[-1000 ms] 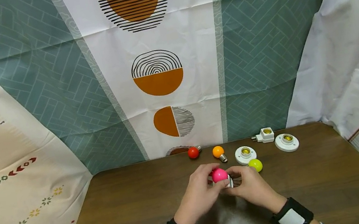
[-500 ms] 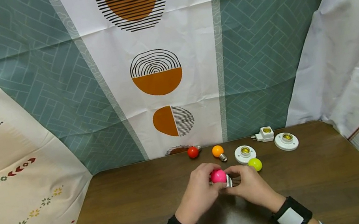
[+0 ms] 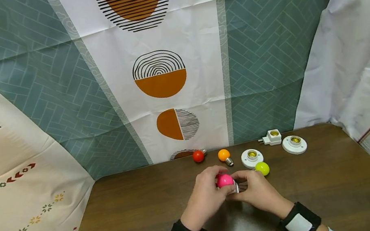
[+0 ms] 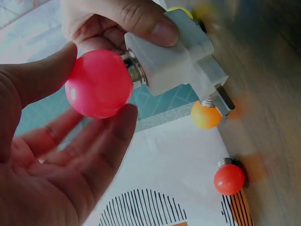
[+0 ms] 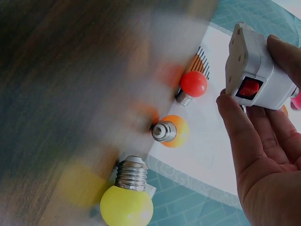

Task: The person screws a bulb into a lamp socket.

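Note:
My left hand (image 3: 203,199) pinches a round pink light bulb (image 4: 99,84) between the thumb and fingers. The bulb's metal screw base (image 4: 134,68) sits partly inside the mouth of a white plug-in lamp socket (image 4: 164,59), with some thread showing. Fingers and thumb of my right hand (image 3: 261,193) grip this socket from the other side. On the socket's face is a red rocker switch (image 5: 249,88), and a flat metal prong (image 4: 225,98) sticks out of its plug end. Both hands are over the middle of the wooden table (image 3: 133,219).
Behind the hands lie a red bulb (image 3: 198,156) and an orange bulb (image 3: 223,155). A yellow-green bulb (image 3: 262,168) lies beside a round white lamp holder (image 3: 252,162). Farther right are another plug-in socket (image 3: 272,137) and a second round holder (image 3: 295,149). Patterned cloth (image 3: 155,34) hangs behind.
Both hands keep their hold on the bulb and the socket at nearly the same spot, with only slight finger shifts at the bulb. The head view drifts a little.

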A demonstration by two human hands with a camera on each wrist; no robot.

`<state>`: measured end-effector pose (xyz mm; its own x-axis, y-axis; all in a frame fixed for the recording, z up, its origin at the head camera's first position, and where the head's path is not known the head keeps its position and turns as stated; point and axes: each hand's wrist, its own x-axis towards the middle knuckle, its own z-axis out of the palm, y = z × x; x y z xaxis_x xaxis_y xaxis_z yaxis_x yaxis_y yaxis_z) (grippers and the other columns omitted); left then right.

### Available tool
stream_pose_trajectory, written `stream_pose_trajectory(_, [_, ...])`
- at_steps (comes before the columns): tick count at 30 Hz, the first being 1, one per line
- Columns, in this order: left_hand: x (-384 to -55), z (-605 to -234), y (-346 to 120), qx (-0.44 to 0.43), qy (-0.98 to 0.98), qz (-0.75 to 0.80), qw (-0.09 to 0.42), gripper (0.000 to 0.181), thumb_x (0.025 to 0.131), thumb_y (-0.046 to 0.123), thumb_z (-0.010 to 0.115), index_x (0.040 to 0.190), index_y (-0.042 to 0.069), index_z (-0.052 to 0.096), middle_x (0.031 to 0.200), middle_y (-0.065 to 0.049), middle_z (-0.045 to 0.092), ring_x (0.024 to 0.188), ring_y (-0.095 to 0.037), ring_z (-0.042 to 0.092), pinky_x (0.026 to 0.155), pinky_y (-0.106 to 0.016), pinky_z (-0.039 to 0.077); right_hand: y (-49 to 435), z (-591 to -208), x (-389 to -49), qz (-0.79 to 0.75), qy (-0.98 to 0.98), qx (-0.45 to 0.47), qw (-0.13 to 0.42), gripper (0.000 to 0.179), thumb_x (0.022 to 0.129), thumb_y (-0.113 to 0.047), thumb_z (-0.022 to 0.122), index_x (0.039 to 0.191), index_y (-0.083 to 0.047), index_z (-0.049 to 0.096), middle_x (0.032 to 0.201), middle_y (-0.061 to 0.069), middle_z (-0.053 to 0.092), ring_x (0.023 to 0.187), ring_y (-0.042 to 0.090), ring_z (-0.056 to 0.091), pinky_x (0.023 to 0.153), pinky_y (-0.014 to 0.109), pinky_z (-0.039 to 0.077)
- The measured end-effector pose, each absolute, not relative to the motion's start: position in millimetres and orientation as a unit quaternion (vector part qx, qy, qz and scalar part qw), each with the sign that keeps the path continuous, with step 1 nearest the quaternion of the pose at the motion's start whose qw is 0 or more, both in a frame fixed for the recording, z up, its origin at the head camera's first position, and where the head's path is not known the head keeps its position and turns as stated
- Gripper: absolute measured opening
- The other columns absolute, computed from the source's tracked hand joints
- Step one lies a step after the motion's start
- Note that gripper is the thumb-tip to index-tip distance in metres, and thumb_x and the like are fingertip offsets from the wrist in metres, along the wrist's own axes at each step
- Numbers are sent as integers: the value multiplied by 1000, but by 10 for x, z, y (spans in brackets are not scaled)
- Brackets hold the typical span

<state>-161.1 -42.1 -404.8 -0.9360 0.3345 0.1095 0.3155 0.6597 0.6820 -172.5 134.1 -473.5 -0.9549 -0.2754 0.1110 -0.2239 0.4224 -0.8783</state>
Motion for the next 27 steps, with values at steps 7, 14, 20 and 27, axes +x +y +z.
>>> stream_pose_trajectory(7, [-1616,-3986,-448,167,922,348,24,38,74,27,80,105,9,66,97,-1,65,89,-20,57,68,-19,51,1340,-4718,-1727,-513,846,-142,32,45,67,-27,84,107,-15,66,102,1,69,86,10,67,74,26,56])
stream_pose_trajectory(14, [-1619,-3965,-449,214,925,313,29,35,77,7,74,110,8,65,105,-3,64,92,-14,58,81,-26,53,1349,-4704,-1726,-507,849,-146,36,45,67,-27,84,106,-16,66,102,-1,68,85,9,66,74,25,56])
stream_pose_trajectory(20, [-1623,-3955,-448,235,915,324,52,39,79,13,73,116,9,62,111,-1,62,92,-12,57,78,-22,53,1358,-4719,-1732,-506,847,-159,29,48,66,-36,84,106,-16,66,102,-1,69,86,9,66,74,26,56])
stream_pose_trajectory(27, [-1614,-3973,-400,195,923,331,27,49,78,39,74,118,12,61,114,-1,62,93,-14,56,69,-18,51,1350,-4734,-1735,-507,847,-159,13,49,64,-41,83,105,-18,67,100,-3,69,87,9,67,74,25,56])
